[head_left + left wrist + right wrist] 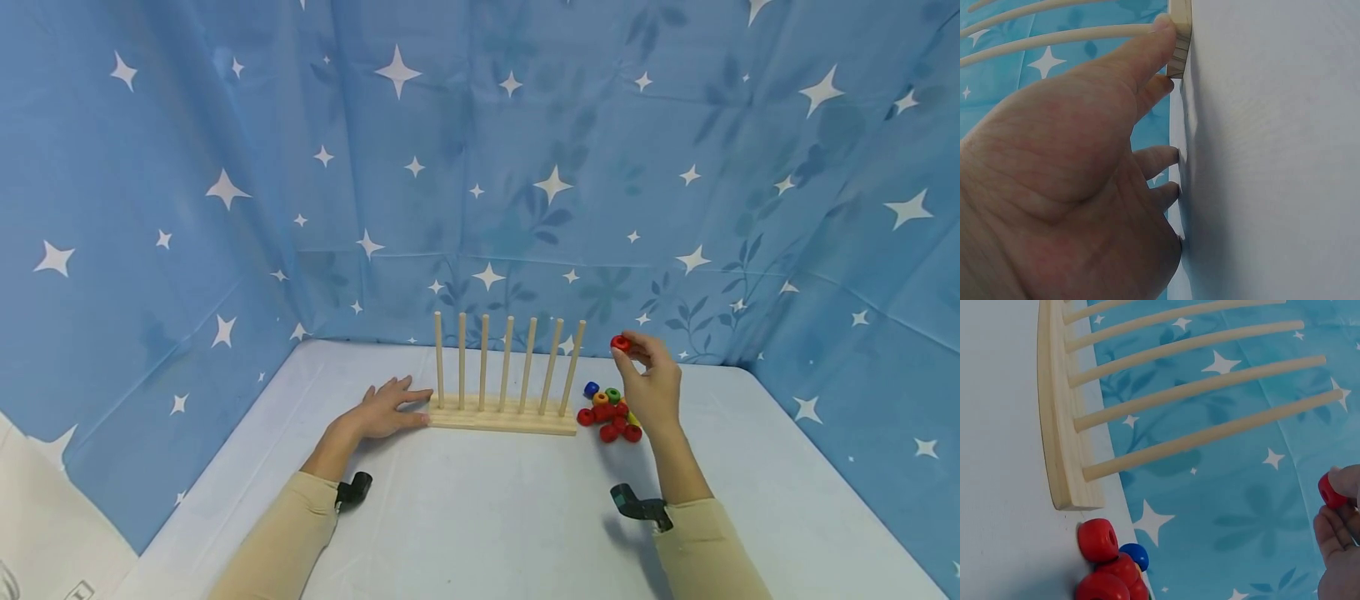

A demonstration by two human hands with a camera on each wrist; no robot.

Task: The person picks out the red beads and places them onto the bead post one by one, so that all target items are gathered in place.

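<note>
A wooden peg rack (501, 423) stands on the table, with several upright dowels (506, 363) along its base and no beads on them. My left hand (388, 410) rests at the rack's left end, thumb and forefinger (1159, 56) touching the base and the other fingertips on the tabletop. Between thumb and fingertips, my right hand (652, 379) pinches a red bead (620, 342), raised near the height of the dowel tops, just right of the rightmost dowel. In the right wrist view the same red bead (1332, 491) shows its hole.
Below my right hand lies a pile of beads, mostly red (603, 412), with a blue bead (591, 389), a green bead (612, 394) and some yellow ones. A white cloth covers the table (465, 517). Blue star-patterned curtains (495, 167) surround it at the back and sides.
</note>
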